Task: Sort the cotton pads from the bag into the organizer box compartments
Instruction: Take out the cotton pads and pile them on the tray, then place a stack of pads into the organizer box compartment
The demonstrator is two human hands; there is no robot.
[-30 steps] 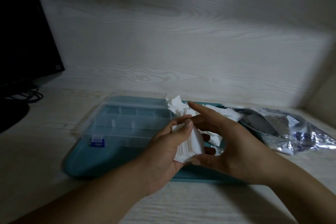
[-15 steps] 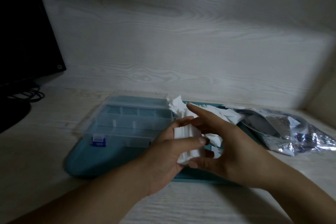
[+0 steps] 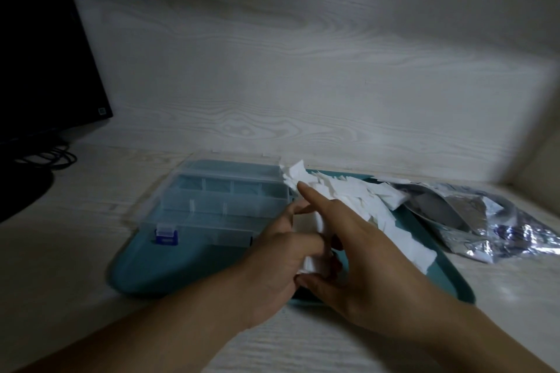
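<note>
2 hands, your left hand (image 3: pixel 272 263) and right hand (image 3: pixel 357 257), have sunk lower; fingers clamp the upright pad stack (image 3: pixel 315 251), long axis vertical.

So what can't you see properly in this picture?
All in the head view:
- The stack of cotton pads: mostly covered by the left hand and right hand, so no count.
- The organizer box: whether its clear lid is shut is unclear; its right end is behind the hands.
- The foil bag: print blurred, inside hidden by crumpled folds.
- The monitor: cut off by the left edge.
</note>
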